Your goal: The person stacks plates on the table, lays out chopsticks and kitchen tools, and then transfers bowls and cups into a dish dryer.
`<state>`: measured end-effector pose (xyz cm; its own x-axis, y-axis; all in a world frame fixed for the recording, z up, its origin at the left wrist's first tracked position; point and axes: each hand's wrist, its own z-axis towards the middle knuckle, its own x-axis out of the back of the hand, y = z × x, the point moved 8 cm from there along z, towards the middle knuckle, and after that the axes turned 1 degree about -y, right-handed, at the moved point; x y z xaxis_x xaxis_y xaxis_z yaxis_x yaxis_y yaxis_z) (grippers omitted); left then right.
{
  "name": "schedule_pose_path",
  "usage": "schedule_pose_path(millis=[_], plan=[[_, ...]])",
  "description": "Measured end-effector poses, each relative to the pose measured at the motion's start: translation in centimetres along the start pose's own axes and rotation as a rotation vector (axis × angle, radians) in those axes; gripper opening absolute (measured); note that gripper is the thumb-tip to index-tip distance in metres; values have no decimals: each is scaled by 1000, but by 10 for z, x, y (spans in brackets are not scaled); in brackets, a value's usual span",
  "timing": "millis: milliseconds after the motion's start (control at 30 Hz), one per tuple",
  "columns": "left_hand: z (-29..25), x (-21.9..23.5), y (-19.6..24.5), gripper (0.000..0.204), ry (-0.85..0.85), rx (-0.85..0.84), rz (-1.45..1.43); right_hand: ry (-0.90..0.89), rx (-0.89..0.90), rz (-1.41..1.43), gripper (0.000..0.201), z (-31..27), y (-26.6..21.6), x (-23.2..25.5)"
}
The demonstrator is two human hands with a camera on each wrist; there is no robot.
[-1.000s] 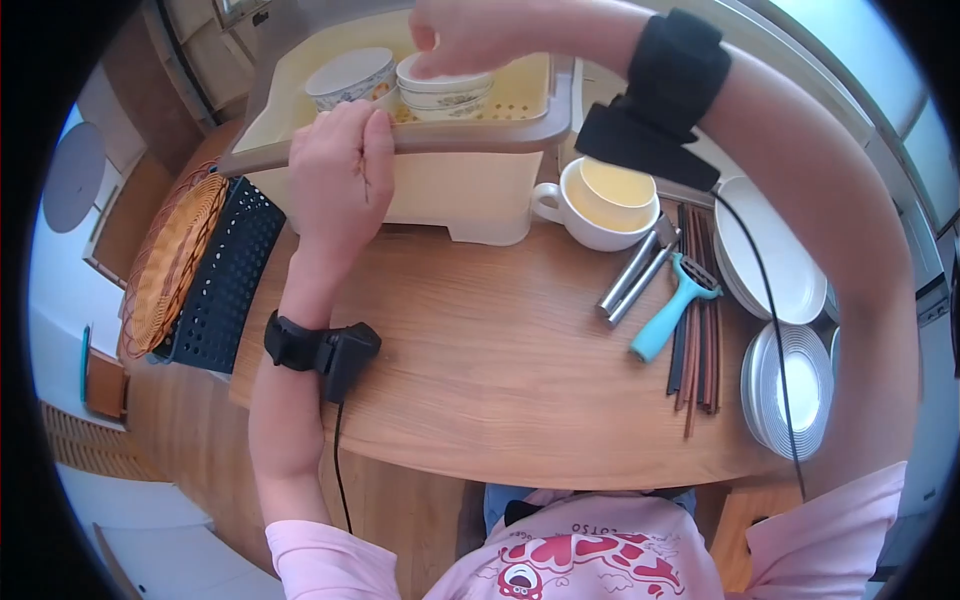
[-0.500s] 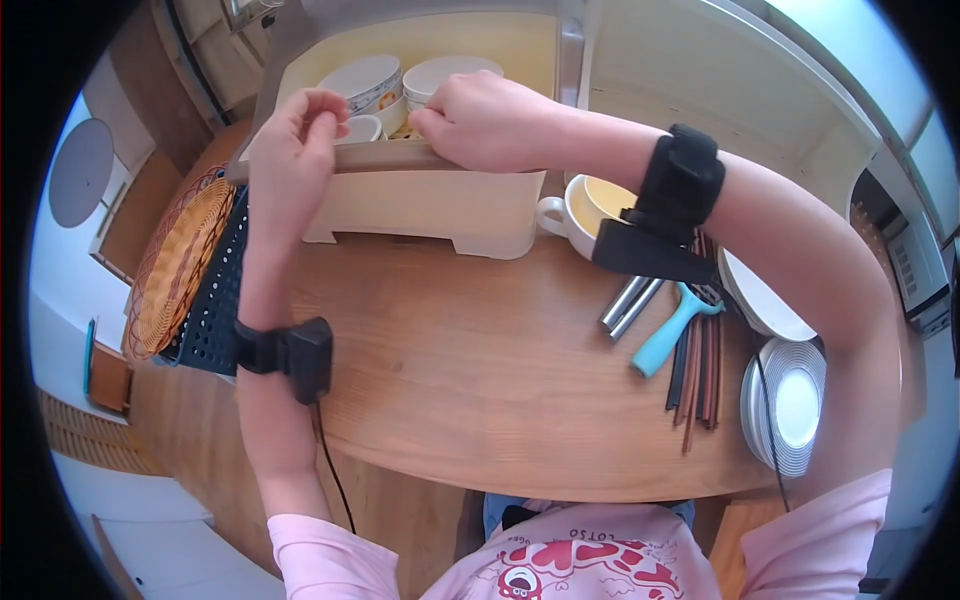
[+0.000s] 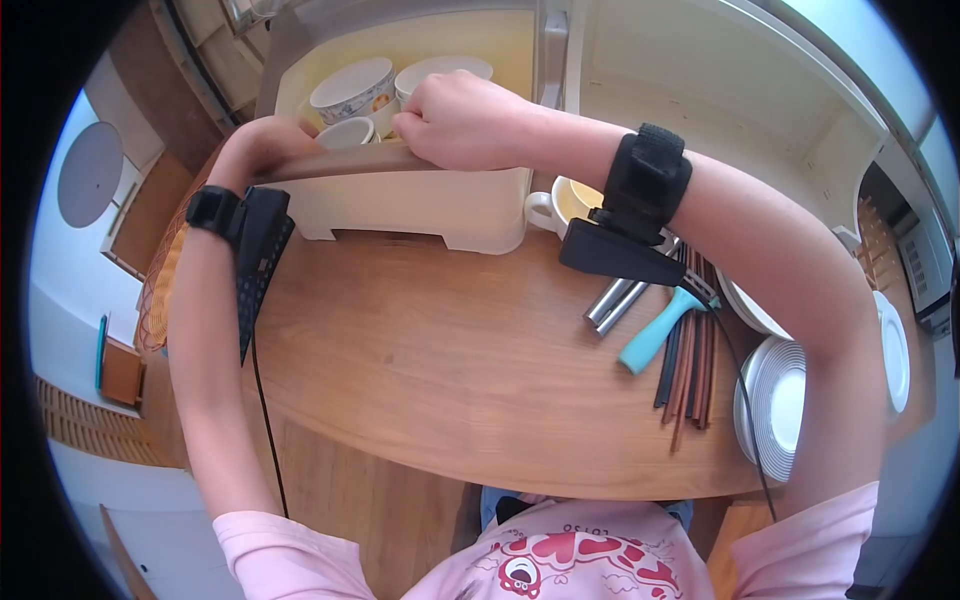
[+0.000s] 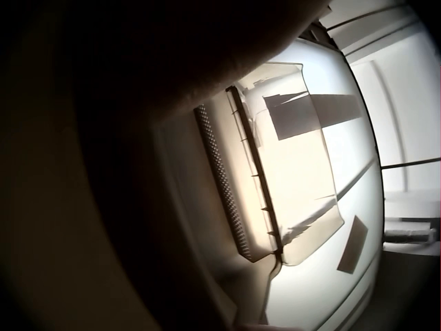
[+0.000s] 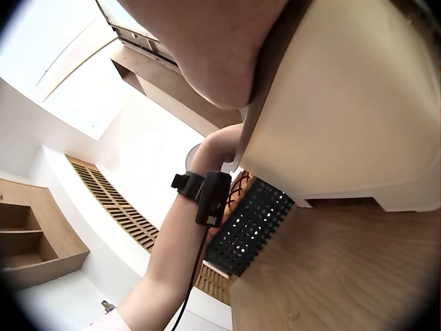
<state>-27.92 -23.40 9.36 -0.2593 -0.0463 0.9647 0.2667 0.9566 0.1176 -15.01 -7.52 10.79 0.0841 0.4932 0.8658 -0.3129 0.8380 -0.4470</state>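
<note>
A pale storage box with a grey-brown rim stands at the back of the table. Inside are white bowls: a floral-patterned stack, another bowl behind my right hand, and a smaller white bowl near the front. My right hand lies over the front rim, fingers curled; I cannot tell what they hold. At the box's front left corner my left hand bends in over the rim, its fingers hidden. A large dark shape fills much of the left wrist view.
On the right lie a teal peeler, metal tools, chopsticks and stacked white plates. A white cup stands beside the box. At left are a black perforated basket and a wicker tray.
My right hand has come down from above the bowls to the front rim. My left hand let go of the front rim and moved left to the box's corner. The smaller bowl has come into view.
</note>
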Motion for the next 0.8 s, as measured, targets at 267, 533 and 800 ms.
schedule_pose_path(millis=[267, 533, 800], plan=[[36, -6, -13, 47, 29, -109, 52, -25, -40, 39, 38, 0, 3, 1], [33, 5, -9, 50, 127, -190, 8, 63, -21, 68, 34, 1, 6, 4], [22, 24, -2, 43, 140, -181, -230, 124, -2, 162, 32, 2, 10, 10]])
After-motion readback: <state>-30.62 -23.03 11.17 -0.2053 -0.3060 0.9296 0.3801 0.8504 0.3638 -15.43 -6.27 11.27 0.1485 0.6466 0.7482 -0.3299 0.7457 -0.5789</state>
